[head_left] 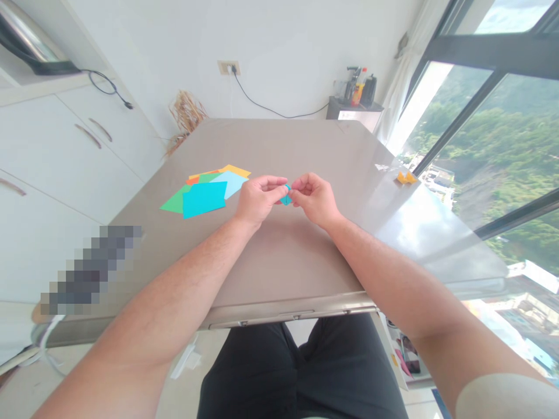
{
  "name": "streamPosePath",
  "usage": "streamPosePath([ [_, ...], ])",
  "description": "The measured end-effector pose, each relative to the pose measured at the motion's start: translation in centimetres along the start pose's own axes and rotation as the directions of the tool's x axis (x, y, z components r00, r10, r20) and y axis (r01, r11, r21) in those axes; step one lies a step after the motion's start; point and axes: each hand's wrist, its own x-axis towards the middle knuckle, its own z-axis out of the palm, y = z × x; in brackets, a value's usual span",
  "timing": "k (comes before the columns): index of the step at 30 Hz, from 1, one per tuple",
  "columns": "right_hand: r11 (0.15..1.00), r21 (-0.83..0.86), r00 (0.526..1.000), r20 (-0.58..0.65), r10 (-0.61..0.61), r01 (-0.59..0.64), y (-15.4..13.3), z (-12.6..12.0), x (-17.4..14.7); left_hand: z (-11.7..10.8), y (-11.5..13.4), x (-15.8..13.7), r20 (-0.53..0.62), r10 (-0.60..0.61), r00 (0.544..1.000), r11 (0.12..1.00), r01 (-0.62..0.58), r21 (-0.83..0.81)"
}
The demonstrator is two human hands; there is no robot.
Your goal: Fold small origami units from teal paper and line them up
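A small folded piece of blue paper is held between my two hands above the middle of the table. My left hand pinches its left side between thumb and fingers. From the other side, my right hand grips its right edge with the fingertips. Most of the paper is covered by the fingers, so its exact shape is hard to make out. Left of my hands lies a loose pile of coloured sheets, with a bright blue sheet on top and a light blue sheet, green and orange ones around it.
The brown table stretches out before me. A folded yellow paper piece sits near its right edge by the window, with white scraps beside it. A blurred-out object lies at the left edge. Dried stalks stand behind.
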Motion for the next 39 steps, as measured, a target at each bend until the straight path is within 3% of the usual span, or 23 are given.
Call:
streamPosePath([
  [5,0.999,-0.036,1.0,0.011,0.009,-0.009,0.09,0.1,-0.07,0.0,0.11,0.1,0.024,0.011,1.0,0.999,-0.01,-0.033],
  [14,0.983,-0.15,0.992,0.051,0.119,-0.11,-0.29,-0.05,-0.24,-0.03,-0.08,0.11,-0.04,0.123,0.992,0.987,-0.118,0.112],
  [22,0.974,-0.084,0.972,0.091,0.218,-0.21,-0.58,-0.14,-0.27,0.17,-0.45,0.25,-0.044,0.09,0.995,0.995,-0.089,0.034],
  [39,0.968,-0.034,0.951,0.182,0.249,-0.247,-0.79,-0.12,-0.26,0.94,-0.31,-0.15,-0.086,0.056,0.995,0.998,-0.054,0.025],
])
